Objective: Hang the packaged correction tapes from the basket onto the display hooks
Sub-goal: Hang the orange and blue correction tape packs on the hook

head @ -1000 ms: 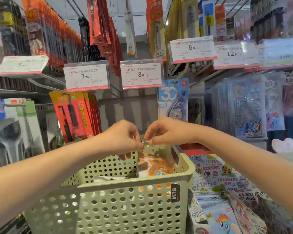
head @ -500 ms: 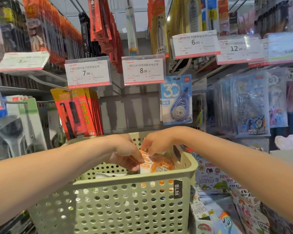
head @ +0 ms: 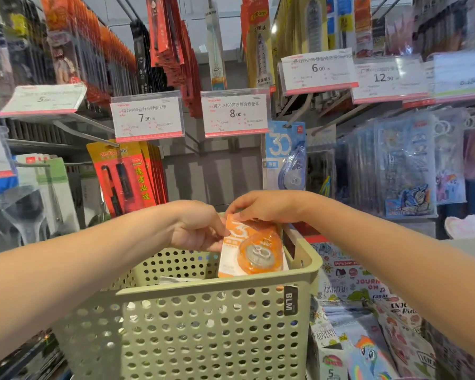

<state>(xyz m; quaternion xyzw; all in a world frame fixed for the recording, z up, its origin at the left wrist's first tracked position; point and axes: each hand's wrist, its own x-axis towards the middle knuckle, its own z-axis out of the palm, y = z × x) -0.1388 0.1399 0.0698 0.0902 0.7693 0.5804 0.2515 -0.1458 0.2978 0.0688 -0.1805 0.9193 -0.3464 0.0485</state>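
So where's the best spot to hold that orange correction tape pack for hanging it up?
Probably by the flat card at its top edge, coming from above. The orange pack stands upright in the green basket with the bulging blister lower down. Both hands, left and right, already pinch near the top corners, clear of the bulge.

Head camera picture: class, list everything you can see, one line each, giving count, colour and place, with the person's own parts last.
basket: one, pale green, perforated, centre foreground.
orange correction tape pack: one, orange and white, upright above the basket's far right corner, held by both hands.
blue correction tape pack: at least one, blue, hanging right of the 8.00 tag.
red pen packs: a row, red and yellow, hanging under the 7.90 tag.
price tags: at least six, white with red edge, across the hook fronts.
cartoon packs: several, multicoloured, lower right.
left hand: pinches the pack's left edge.
right hand: grips its top.
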